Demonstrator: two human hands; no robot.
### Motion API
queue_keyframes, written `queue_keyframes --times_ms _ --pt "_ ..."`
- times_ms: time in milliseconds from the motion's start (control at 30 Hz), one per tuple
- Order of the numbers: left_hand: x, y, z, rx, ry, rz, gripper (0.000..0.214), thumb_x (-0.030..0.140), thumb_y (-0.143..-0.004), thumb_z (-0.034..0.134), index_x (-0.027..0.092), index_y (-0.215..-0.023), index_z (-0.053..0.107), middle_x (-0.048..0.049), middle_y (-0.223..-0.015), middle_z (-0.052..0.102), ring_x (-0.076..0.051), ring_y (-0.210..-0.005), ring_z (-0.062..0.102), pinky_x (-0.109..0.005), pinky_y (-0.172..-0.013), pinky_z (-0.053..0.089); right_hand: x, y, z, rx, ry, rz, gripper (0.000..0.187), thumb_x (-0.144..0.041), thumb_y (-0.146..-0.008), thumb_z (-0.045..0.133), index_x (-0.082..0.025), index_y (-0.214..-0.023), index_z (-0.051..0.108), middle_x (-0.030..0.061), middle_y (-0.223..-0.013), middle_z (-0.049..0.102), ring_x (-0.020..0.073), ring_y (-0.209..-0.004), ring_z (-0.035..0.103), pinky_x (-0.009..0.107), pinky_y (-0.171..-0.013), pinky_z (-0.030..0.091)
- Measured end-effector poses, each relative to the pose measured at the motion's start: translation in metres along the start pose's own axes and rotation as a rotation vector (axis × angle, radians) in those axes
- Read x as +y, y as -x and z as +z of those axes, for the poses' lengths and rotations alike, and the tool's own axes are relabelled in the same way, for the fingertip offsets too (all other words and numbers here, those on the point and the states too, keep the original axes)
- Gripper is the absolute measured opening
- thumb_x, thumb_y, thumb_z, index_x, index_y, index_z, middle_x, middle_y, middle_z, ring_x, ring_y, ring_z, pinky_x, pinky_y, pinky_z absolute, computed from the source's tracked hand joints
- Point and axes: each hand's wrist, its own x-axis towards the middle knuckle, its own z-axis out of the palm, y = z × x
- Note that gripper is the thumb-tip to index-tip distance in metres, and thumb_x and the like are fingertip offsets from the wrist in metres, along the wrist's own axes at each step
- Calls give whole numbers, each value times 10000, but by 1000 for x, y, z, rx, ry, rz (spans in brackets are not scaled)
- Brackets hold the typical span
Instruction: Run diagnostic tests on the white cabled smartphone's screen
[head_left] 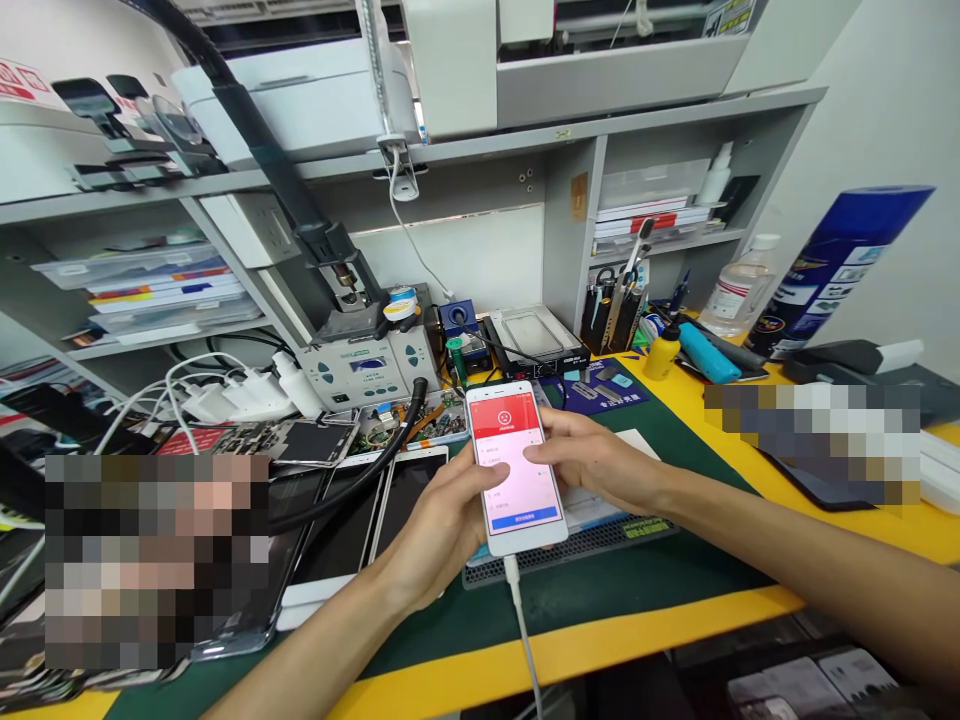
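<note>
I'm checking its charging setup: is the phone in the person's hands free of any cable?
No, a white cable runs from the bottom edge of the phone.

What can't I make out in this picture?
Head view:
Back of the phone: turned away.
Fine text on the screen: too small.
Most fingers of the left hand: behind the phone.
Far end of the cable: past the bottom edge.
Things under left patch and right patch: pixelated.

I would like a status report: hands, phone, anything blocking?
Left hand, right hand: both on phone. Screen lit, white cable plugged into bottom. Blocking: thumbs cover part of screen.
</note>
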Motion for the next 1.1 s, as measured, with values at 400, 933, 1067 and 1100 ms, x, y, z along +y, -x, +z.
queue_keyframes --times_ms 400,933,1067,1100 --pt "1 1 2 2 -26 1 482 189 -891 583 189 -1367 501 -102 -1254 661 -258 -1117 626 -408 -957 464 2 -1 -2 -12 -15 -9 326 -242 -776 652 -210 -1096 598 37 -830 664 187 -694 607 416 -739 506" --pt "1 0 2 5 -37 1 490 202 -891 576 206 -1376 510 -107 -1275 651 -288 -1142 610 -419 -950 463 4 0 -5 -36 -13 -10 363 -232 -816 640 -205 -1175 593 72 -968 711 235 -875 670 392 -796 501" --pt "1 1 2 7 -40 1 508 200 -888 578 202 -1389 495 -113 -1279 648 -291 -1142 610 -425 -957 457 5 0 -5 -34 -5 -9 395 -234 -814 638 -206 -1205 590 102 -1123 696 257 -928 672 417 -809 508" --pt "1 1 2 6 -41 3 508 199 -889 578 201 -1390 493 -113 -1278 648 -289 -1143 610 -423 -959 456 5 0 -5 -36 -7 -7 397 -235 -817 639 -205 -1209 585 106 -1141 691 263 -950 669 425 -823 506"
